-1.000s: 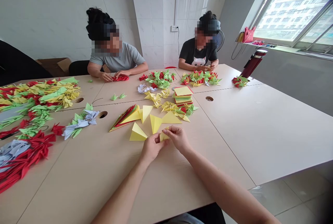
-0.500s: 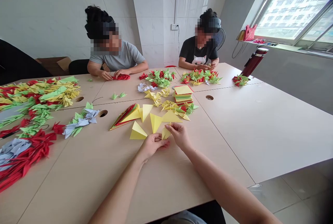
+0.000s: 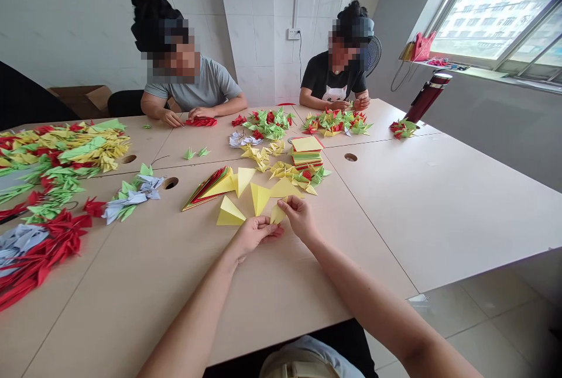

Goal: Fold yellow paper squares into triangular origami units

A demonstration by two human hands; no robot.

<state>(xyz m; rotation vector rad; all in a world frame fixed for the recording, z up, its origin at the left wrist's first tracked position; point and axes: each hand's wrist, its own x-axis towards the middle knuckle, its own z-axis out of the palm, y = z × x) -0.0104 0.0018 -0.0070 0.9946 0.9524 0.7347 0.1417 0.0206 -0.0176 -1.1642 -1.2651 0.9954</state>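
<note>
Between my hands is a small piece of folded yellow paper (image 3: 277, 214). My left hand (image 3: 257, 233) pinches its lower end, thumb on top. The fingers of my right hand (image 3: 297, 215) grip its upper right edge. Just beyond lie several partly folded yellow sheets (image 3: 260, 198), one of them a creased sheet (image 3: 229, 212) left of my left hand. A fanned bundle of folded red, green and yellow papers (image 3: 206, 188) rests farther left. Behind my right hand stands a stack of square coloured paper (image 3: 307, 155), with folded yellow cranes (image 3: 281, 169) around it.
Red, yellow, green and white folded paper heaps (image 3: 65, 147) cover the table's left side. Two people sit across the table, each handling folded paper. A dark red flask (image 3: 427, 97) stands at the far right. Round holes (image 3: 170, 183) pierce the tabletop (image 3: 144, 290).
The camera view has shifted slightly, so the scene sits a little higher and to the left. Both hands keep their grip on the folded yellow paper, with little visible movement.
</note>
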